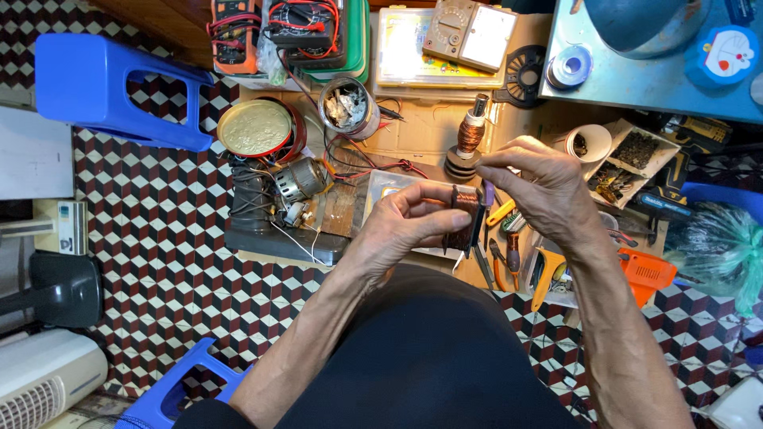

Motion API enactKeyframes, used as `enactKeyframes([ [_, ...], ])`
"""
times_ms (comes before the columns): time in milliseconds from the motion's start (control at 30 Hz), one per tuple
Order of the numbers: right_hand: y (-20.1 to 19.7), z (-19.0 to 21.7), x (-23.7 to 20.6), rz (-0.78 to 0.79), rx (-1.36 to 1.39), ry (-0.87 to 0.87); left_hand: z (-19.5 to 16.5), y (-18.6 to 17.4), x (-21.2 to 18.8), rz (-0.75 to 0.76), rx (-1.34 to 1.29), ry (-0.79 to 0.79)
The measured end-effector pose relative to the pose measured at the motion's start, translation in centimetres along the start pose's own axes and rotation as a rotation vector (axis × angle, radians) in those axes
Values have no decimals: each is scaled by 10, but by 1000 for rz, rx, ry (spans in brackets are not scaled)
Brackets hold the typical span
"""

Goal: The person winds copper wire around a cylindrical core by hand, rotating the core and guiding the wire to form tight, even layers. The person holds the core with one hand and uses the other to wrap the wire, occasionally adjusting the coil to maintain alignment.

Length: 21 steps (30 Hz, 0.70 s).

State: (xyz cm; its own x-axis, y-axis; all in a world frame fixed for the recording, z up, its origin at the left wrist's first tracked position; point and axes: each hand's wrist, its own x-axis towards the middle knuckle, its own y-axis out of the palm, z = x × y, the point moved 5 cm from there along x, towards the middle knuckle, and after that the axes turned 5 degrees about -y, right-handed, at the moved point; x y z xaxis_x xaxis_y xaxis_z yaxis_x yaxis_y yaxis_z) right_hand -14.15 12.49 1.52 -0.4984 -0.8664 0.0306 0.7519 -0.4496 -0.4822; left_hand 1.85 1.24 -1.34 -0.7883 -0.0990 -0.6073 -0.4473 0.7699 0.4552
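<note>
My left hand (409, 225) grips a small copper-wound coil (463, 213) on a dark frame, thumb across its front. My right hand (540, 184) hovers just right of the coil, fingers pinched together near its top edge, perhaps on a thin wire that I cannot make out. Both hands are above my dark-clothed lap, over a patterned tile floor.
A small electric motor (298, 181) with wires lies left. Behind stand a copper-wound rotor (470, 137), a tin of scraps (347, 106), a round gold lid (256, 128), meters (469, 33). Pliers and screwdrivers (509, 254) lie right; blue stools (103, 87) left.
</note>
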Motion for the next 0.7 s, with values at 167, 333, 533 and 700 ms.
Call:
enactKeyframes([
  [167,-9,23,2,-14,-148,-60,6,-1,0,-2,67,69],
  [333,-12,38,-6,-71,-214,-68,6,-3,2,-22,161,183],
  [533,-12,48,-13,-111,-236,-101,11,-1,8,3,110,206],
  [700,-11,53,-18,-130,-242,-121,8,-2,9,-32,144,230],
])
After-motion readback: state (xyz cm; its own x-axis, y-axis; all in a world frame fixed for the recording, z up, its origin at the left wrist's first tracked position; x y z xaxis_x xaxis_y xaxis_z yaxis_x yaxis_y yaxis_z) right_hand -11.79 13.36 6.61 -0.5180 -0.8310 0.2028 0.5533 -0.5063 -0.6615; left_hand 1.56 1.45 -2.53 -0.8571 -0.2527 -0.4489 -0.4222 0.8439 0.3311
